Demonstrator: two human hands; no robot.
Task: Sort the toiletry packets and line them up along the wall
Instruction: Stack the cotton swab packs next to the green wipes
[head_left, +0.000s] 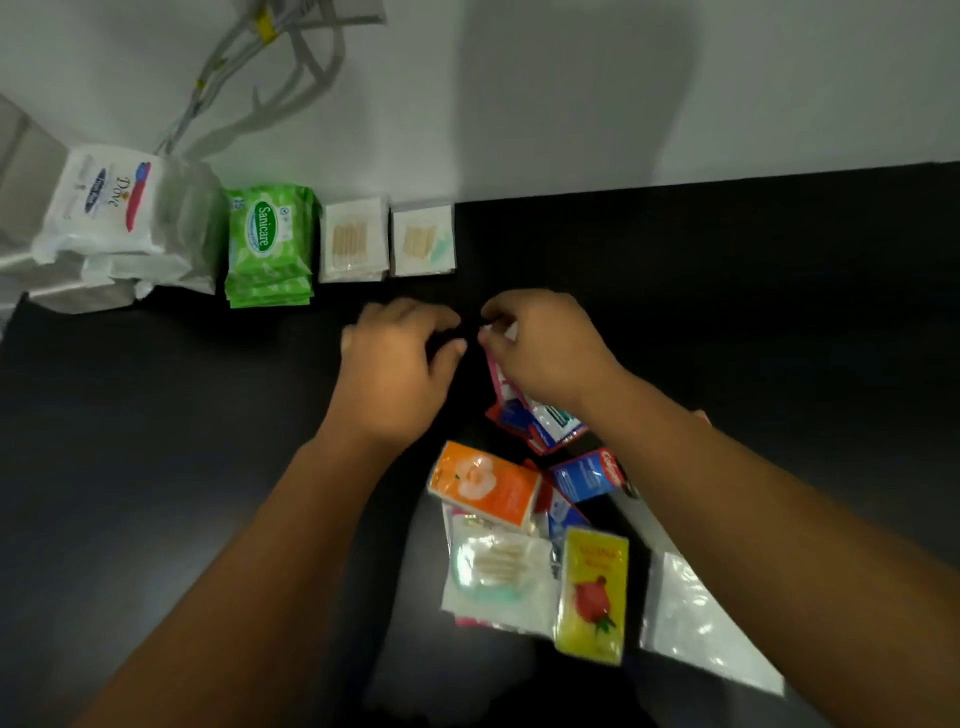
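Observation:
Along the white wall stand a white Dove pack stack (111, 208), a green Sanicare wipes stack (270, 244) and two clear cotton-bud packets (354, 240) (423, 240). My right hand (545, 348) pinches the top of a pink-and-white packet (497, 376) lifted from the loose pile. My left hand (400, 358) hovers just left of it, fingers curled and apart, holding nothing. The pile near me holds red-and-blue Colgate sachets (587, 475), an orange packet (485, 483), a cotton-bud packet (498, 571) and a yellow rose sachet (592, 592).
The black tabletop (156, 441) meets the wall at the back. Grey cables (234, 78) hang down the wall behind the Dove packs. A clear plastic bag (696, 623) lies at the right of the pile, under my right forearm.

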